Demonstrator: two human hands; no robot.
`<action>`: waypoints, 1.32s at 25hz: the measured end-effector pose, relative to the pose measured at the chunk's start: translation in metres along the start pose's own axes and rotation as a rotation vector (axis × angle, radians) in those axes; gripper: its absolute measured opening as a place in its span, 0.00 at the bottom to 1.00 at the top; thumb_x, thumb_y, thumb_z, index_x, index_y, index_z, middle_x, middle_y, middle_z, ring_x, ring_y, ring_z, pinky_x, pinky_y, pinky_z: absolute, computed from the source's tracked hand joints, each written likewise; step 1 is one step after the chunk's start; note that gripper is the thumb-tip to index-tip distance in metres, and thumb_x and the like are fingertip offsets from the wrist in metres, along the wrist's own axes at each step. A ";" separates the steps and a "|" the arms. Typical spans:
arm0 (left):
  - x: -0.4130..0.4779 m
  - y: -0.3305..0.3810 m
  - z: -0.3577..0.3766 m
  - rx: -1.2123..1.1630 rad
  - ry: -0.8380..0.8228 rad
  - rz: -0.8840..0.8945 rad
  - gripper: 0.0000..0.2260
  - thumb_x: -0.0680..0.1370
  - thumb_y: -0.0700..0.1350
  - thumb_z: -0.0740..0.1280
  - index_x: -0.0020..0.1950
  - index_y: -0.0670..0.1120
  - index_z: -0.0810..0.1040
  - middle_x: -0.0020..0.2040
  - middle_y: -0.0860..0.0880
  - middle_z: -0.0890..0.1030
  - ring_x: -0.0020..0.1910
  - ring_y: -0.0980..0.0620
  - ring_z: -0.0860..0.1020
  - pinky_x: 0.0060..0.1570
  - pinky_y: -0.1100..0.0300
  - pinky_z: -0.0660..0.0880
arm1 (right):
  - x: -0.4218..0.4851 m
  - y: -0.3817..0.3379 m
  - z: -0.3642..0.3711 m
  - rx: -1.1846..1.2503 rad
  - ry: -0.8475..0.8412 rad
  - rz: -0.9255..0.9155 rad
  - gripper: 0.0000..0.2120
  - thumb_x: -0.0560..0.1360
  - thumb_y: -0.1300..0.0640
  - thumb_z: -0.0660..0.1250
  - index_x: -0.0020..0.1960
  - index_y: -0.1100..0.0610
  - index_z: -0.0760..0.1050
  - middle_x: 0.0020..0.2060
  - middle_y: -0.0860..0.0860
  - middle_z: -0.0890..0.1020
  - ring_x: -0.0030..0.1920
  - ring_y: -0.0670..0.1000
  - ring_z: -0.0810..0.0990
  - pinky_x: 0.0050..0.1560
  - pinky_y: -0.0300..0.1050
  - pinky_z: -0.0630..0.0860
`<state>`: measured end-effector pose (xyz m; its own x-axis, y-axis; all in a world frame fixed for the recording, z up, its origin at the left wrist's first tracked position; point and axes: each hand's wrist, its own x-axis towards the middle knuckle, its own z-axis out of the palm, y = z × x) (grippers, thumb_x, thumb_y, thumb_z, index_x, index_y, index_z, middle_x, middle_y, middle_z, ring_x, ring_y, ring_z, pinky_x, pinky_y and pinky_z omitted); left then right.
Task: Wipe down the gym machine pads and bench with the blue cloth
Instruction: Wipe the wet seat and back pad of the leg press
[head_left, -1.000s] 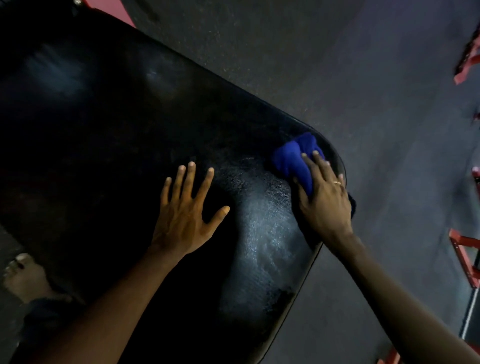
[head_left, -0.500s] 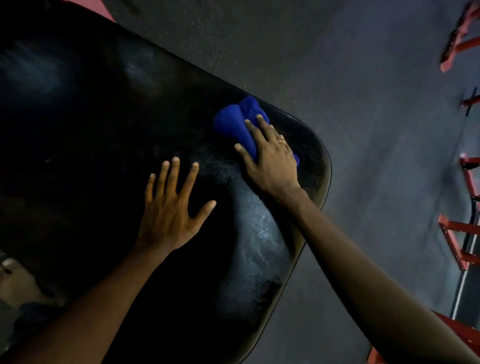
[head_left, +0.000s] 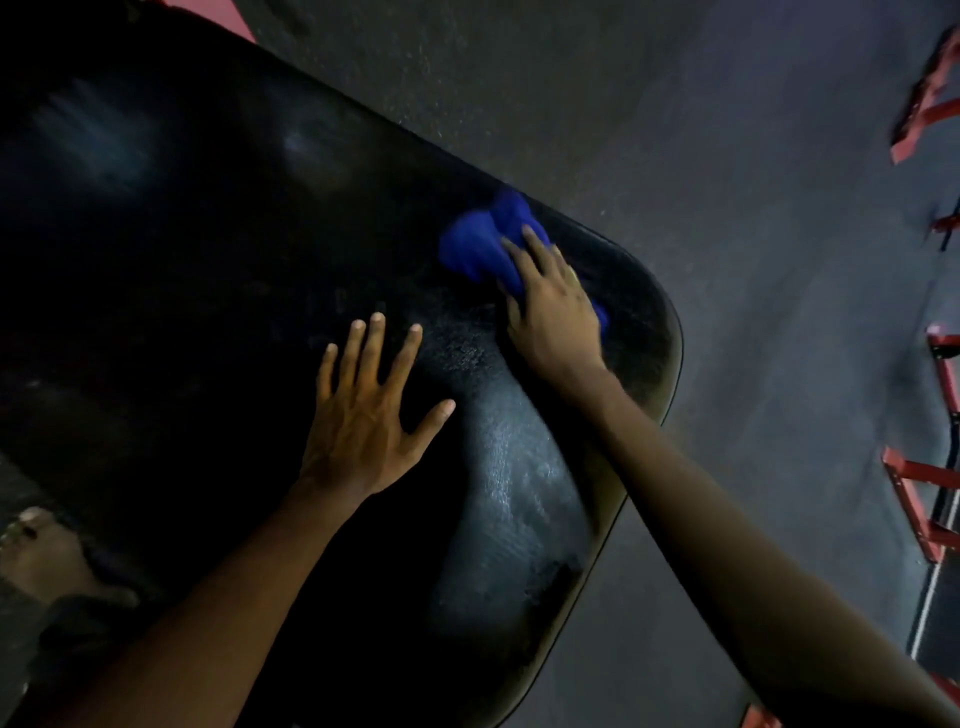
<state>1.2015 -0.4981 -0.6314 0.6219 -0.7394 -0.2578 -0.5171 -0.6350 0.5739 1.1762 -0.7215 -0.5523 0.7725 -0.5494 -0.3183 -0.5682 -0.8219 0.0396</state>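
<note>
Here the bench (head_left: 208, 270) stretches long away from its rounded end. Near that end the right hand (head_left: 558, 317) presses the cloth (head_left: 475, 247) with straight fingers; the left hand (head_left: 363, 421) lies spread beside it. Dark floor (head_left: 753, 260) lies around.

We see the cloth (head_left: 478, 244), blue and bunched, on the black bench (head_left: 208, 260) near its far right corner. A pale sheen marks the bench's right edge.
</note>
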 end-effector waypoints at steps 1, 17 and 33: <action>0.000 0.000 -0.001 -0.003 -0.007 -0.003 0.38 0.77 0.72 0.47 0.81 0.54 0.49 0.81 0.42 0.49 0.80 0.44 0.47 0.77 0.41 0.49 | -0.029 0.016 -0.007 0.010 0.011 0.043 0.27 0.80 0.53 0.61 0.79 0.49 0.61 0.80 0.51 0.59 0.77 0.62 0.61 0.76 0.59 0.61; 0.000 0.000 -0.003 -0.031 -0.031 0.001 0.38 0.77 0.72 0.48 0.82 0.53 0.48 0.81 0.42 0.47 0.80 0.44 0.45 0.77 0.41 0.49 | -0.009 0.047 -0.018 0.067 0.086 0.244 0.25 0.81 0.50 0.60 0.77 0.50 0.63 0.79 0.50 0.61 0.76 0.59 0.64 0.74 0.58 0.65; 0.000 -0.001 -0.003 -0.043 -0.043 0.003 0.38 0.77 0.72 0.48 0.82 0.54 0.46 0.81 0.42 0.46 0.80 0.44 0.44 0.77 0.41 0.48 | 0.039 0.065 -0.060 0.260 -0.105 0.601 0.31 0.68 0.31 0.70 0.46 0.60 0.74 0.36 0.52 0.78 0.36 0.53 0.77 0.31 0.44 0.68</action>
<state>1.2034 -0.4968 -0.6294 0.5938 -0.7508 -0.2892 -0.4926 -0.6234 0.6072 1.1863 -0.8050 -0.5056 0.2754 -0.8728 -0.4030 -0.9518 -0.3065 0.0134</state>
